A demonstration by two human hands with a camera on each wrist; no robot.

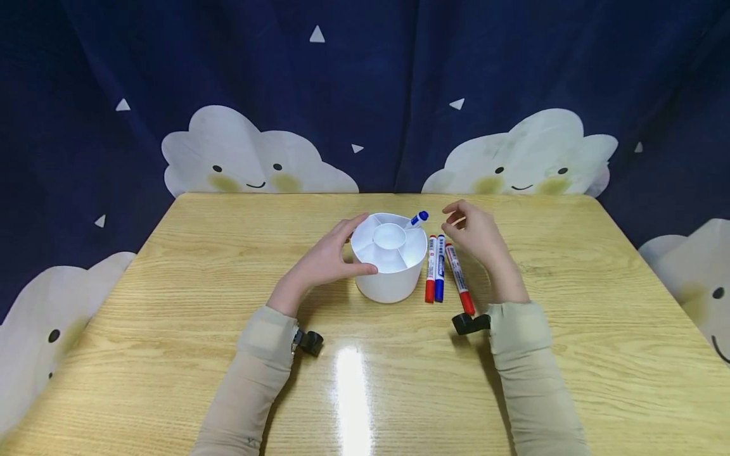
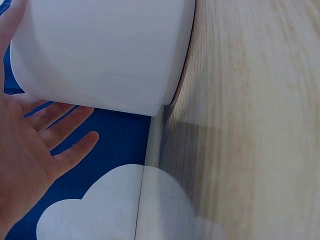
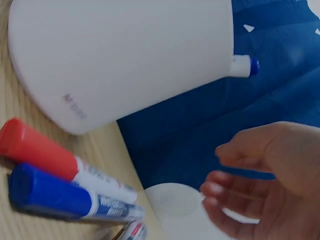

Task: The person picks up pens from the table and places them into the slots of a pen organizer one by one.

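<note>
A white round pen holder (image 1: 390,285) with several compartments stands on the table. My left hand (image 1: 322,256) grips its left side in the head view, thumb at the front rim and fingers round the far side; the left wrist view shows the fingers (image 2: 65,125) against the white wall. One blue-ended marker (image 1: 418,220) leans in the back right compartment. My right hand (image 1: 476,233) hovers right of the holder, fingers loosely bent, holding nothing. Below it lie a red-capped marker (image 1: 430,269), a blue-capped marker (image 1: 440,269) and another red-capped marker (image 1: 459,278), the last slanted.
The wooden table (image 1: 199,304) reaches back to a dark blue curtain (image 1: 388,76) with cloud figures. A black wrist camera (image 1: 310,342) sits at the left cuff and another black wrist camera (image 1: 464,323) at the right cuff, close to the slanted marker's cap.
</note>
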